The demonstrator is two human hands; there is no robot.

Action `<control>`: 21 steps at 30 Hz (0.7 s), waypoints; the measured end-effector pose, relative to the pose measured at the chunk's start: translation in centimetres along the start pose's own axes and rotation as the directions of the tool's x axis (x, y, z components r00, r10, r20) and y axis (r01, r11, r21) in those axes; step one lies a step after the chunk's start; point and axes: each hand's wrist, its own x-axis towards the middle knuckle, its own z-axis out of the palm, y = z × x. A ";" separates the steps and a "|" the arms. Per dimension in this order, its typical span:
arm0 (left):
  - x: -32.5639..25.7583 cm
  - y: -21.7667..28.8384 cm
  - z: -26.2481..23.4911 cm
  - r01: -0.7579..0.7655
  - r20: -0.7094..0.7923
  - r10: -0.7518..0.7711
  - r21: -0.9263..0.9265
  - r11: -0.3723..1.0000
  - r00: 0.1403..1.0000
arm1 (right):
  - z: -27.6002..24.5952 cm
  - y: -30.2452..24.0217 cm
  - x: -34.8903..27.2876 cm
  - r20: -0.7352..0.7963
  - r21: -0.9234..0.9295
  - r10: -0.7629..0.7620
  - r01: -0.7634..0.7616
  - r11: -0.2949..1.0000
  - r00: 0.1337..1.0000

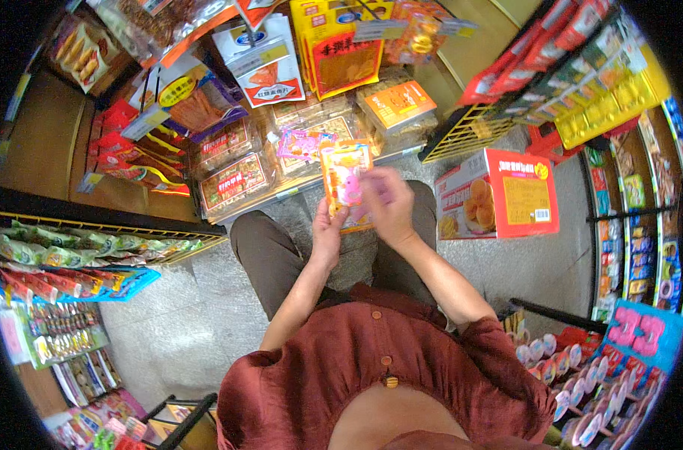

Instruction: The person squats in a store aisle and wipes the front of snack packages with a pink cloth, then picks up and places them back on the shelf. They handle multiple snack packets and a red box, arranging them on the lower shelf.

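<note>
My left hand [328,231] pinches the lower left edge of an orange and yellow snack packet [347,169] with a pink cartoon figure on its front. The packet is held up in front of the low shelf. Over its right side lies my right hand [390,201], its fingers smeared by motion, so I cannot tell whether they grip the packet. Just behind, a pink and purple packet [300,144] rests on clear plastic boxes of snacks [329,129]. Another boxed snack with an orange label [400,103] sits to the right of these.
Hanging snack bags [256,64] fill the rack above the shelf. At the right on the floor stands a red and white carton [499,196]. Yellow wire racks [469,131] flank me, with packets [64,281] at the left and lidded cups [581,390] at the lower right.
</note>
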 end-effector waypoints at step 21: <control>-4.4 3.6 3.1 -0.206 0.015 0.205 0.028 0.978 0.979 | -1.8 1.2 -3.5 0.547 0.726 0.318 -0.628 0.281 0.775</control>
